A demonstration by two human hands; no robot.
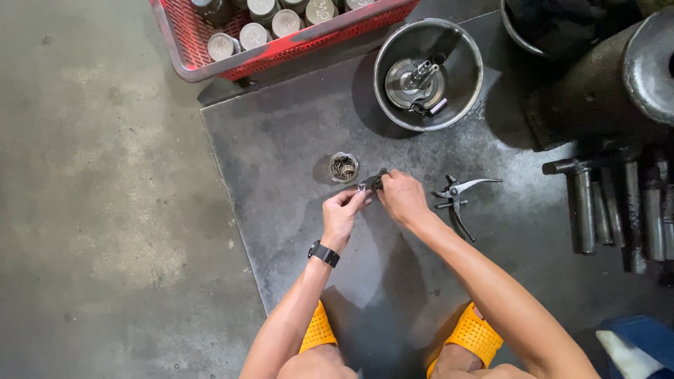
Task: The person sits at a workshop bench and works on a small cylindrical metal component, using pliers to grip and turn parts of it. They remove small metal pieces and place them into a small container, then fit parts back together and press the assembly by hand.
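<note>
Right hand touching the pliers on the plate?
Apart. The head view shows the right hand at a small dark part, with bare metal plate between it and the pliers.

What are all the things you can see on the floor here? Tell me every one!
Red plastic crate: one, top left, holding grey metal cylinders, several.
Round steel bowl: one, silver, top centre, metal parts inside.
Small clear jar: one, full of dark small rings, just above the hands.
Metal pliers: one, silver and black, right of the hands.
Grey steel rods: several, far right.
Dark metal floor plate: one, under everything.
Yellow sandals: two, bottom.
Black wristwatch: one, left wrist.
Left hand: pinching a small metal piece.
Right hand: pinching a small dark part.
</note>
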